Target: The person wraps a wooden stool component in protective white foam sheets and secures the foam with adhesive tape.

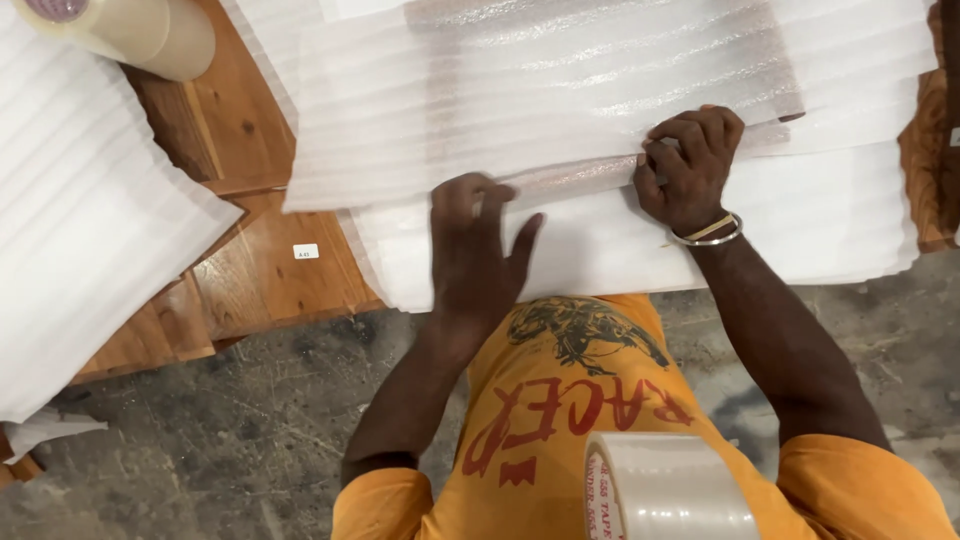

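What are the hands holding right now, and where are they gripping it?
The right hand pinches the folded edge of the white foam sheet. The left hand presses flat on it without gripping.

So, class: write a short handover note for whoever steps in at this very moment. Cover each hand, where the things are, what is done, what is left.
Left hand: flat, pressing the white foam sheet.
Right hand: fingers curled, pinching the folded foam edge.
Tape roll: at the person's chest, not in hand. Another roll is on the wooden panel.
Done: foam laid and folded over.
Left: no tape visible on the fold yet.
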